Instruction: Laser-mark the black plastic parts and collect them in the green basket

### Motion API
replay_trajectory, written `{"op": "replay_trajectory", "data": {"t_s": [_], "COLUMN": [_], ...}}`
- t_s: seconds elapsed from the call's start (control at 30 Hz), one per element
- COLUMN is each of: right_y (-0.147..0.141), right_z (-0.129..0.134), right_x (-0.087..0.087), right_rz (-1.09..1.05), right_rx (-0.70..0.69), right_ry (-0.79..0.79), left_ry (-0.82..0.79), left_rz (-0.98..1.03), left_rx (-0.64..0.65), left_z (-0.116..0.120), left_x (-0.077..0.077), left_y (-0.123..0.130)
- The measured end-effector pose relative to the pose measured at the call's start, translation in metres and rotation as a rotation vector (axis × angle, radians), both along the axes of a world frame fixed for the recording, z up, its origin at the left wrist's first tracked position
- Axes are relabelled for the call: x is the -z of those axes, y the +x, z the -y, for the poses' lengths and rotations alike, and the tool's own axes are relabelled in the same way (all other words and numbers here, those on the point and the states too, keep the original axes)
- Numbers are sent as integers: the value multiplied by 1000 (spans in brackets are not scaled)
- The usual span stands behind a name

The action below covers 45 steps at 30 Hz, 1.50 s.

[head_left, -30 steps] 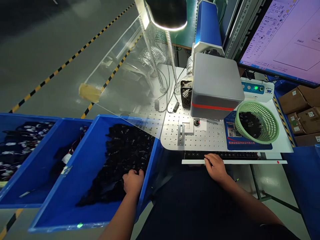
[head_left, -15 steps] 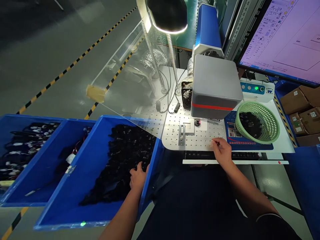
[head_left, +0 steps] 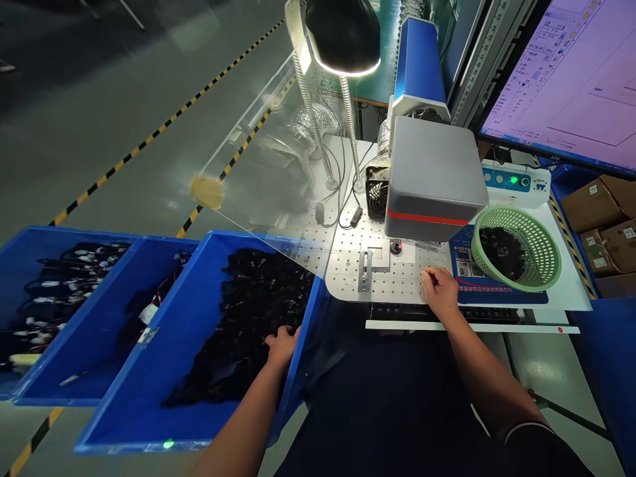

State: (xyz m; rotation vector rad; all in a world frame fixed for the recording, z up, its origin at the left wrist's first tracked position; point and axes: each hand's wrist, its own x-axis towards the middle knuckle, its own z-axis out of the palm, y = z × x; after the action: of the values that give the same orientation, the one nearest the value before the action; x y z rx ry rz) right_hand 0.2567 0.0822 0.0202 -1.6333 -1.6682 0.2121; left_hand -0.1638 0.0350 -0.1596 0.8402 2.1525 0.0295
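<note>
My left hand (head_left: 282, 346) reaches into the large blue bin (head_left: 149, 377), at the right edge of a heap of black parts (head_left: 248, 305). Its fingertips are among the dark parts, and what they touch is hard to make out. My right hand (head_left: 440, 289) rests at the front edge of the perforated metal plate (head_left: 342, 278), fingers curled in; nothing can be made out in them. On the plate, a small round black part (head_left: 395, 246) sits beside a metal fixture (head_left: 365, 271), below the grey machine head (head_left: 434, 175). A green basket (head_left: 549, 255) on the right holds black parts.
A lamp (head_left: 342, 36) and a clear panel (head_left: 268, 172) with yellow tape stand over the left side. A monitor (head_left: 571, 79) is at the upper right. More blue bins (head_left: 74, 391) with cabled parts lie far left. A keyboard (head_left: 402, 311) sits under the plate.
The whole view has shifted slightly. My left hand has moved a little up and right within the bin. My right hand stays at the plate edge, its fingers curled more.
</note>
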Motion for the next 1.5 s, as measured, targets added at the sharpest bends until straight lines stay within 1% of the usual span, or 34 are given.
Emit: {"op": "replay_trajectory", "data": {"t_s": [0.13, 0.23, 0.37, 0.5, 0.63, 0.8, 0.87, 0.93, 1.0, 1.07, 1.1, 1.13, 1.17, 1.23, 1.3, 1.37, 1.4, 1.47, 1.5], "right_y": [0, -1, -2, -1, -6, -31, -42, -51, -56, -56, -53, -48, -41, -18, 15, 49, 62, 77, 77], "right_z": [0, 1, 2, 0, -17, -53, -65, -76, -83, -84, -81, -76, -70, -57, -46, -38, -34, -26, -21], "right_x": [0, -1, -2, -1, -2, -7, -9, -11, -13, -17, -20, -24, -30, -43, -59, -74, -82, -96, -101], "right_rz": [14, 6, 0, -27, -96, -67, -48, -24, 9, 23, 16, 0, -19, -63, -126, -151, -143, -126, -119], "right_rx": [-4, -6, -2, 28, 34, -3, -10, -25, -42, -53, -51, -42, -41, 29, 64, 215, 285, 432, 475], "right_ry": [19, 9, -6, -41, -89, -155, -181, -195, -199, -192, -179, -156, -126, -27, 77, 216, 247, 279, 291], "left_ry": [-65, -54, -8, 71, 157, 233, 258, 296, 342, 358, 356, 345, 343, 370, 418, 459, 474, 484, 481], "left_rz": [-32, -33, -51, -80, -113, -91, -54, 50, 257, 531, 656, 764, 829, 936, 1023, 1087, 1109, 1180, 1235], "left_rx": [-62, -79, -88, -95, -140, -188, -258, -409, -612, -797, -871, -919, -944, -969, -988, -998, -1000, -1000, -998], "left_z": [-12, -13, -6, 7, 20, 33, 37, 37, 35, 32, 32, 32, 32, 35, 36, 36, 35, 32, 30], "left_x": [3, 1, -2, 0, -1, -12, -17, -23, -33, -46, -54, -61, -68, -78, -83, -87, -89, -99, -105], "left_y": [7, 3, -8, -15, -19, -22, -25, -29, -33, -35, -35, -36, -36, -39, -43, -45, -45, -42, -38]}}
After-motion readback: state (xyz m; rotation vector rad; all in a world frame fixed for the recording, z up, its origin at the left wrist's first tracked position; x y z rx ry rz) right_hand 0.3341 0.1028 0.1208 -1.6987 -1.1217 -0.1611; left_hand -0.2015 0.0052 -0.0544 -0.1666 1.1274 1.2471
